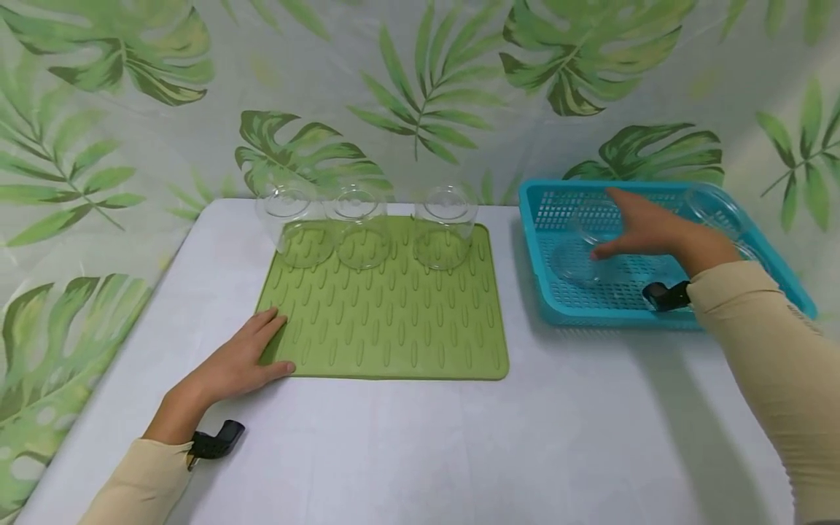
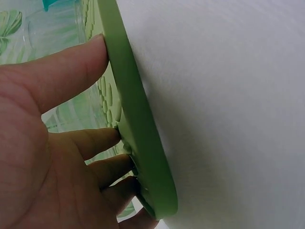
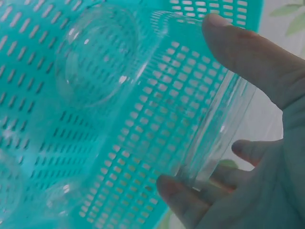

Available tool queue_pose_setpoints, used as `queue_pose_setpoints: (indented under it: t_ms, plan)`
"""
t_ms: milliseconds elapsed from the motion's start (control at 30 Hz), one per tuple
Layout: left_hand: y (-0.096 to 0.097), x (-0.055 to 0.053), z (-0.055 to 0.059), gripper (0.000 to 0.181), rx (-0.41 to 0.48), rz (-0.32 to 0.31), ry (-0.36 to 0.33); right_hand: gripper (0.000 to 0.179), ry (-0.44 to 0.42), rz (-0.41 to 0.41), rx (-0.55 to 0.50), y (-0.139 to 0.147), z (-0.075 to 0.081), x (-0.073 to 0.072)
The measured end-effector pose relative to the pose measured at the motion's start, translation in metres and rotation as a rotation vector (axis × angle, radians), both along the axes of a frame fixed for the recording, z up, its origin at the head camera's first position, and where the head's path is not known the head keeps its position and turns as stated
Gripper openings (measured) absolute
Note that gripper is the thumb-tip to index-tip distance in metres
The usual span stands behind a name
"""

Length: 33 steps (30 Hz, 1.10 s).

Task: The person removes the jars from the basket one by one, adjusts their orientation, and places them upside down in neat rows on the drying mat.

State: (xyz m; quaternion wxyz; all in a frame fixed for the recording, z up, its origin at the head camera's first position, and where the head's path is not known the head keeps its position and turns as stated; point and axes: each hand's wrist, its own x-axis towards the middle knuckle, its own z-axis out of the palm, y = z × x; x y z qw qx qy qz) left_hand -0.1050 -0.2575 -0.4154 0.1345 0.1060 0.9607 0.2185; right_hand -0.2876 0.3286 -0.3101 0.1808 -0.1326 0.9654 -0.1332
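Left hand [image 1: 246,357] relaxed on the mat, right hand [image 1: 656,230] round a clear cup [image 1: 593,221].
Nearest me, I have the left hand low, fingers extended, thumb spread, grasping nothing, touching the near left corner of the green mat [image 1: 394,313], a smooth-edged rectangle with raised oval ridges on the white table [image 1: 420,452]. To its right, I see the right hand inside the turquoise basket [image 1: 623,319], thumb and fingers gripping the transparent, round-walled cup against slotted plastic. Beyond, three clear cups [image 1: 357,230] line the mat's far side, before a leaf-printed cloth [image 1: 426,95].
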Motion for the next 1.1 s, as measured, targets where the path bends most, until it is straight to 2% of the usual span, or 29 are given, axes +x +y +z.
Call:
queue_pose_setpoints:
  t_ms: [433,600,900,1100]
  plan:
    - [0.001,0.001,0.001,0.086,-0.015,0.0,0.008,0.118,-0.078,-0.002,-0.101,-0.024,-0.004,-0.021]
    - [0.002,-0.001,0.002,0.086,-0.008,0.002,0.004,0.115,-0.053,0.002,-0.095,-0.028,-0.005,-0.027]
    - [0.002,-0.002,0.006,0.086,-0.006,0.008,0.002,0.124,-0.057,-0.096,-0.154,-0.032,-0.003,-0.029]
    - [0.003,-0.001,0.004,0.087,0.001,0.009,-0.011,0.121,-0.056,-0.094,-0.202,-0.033,-0.009,-0.027]
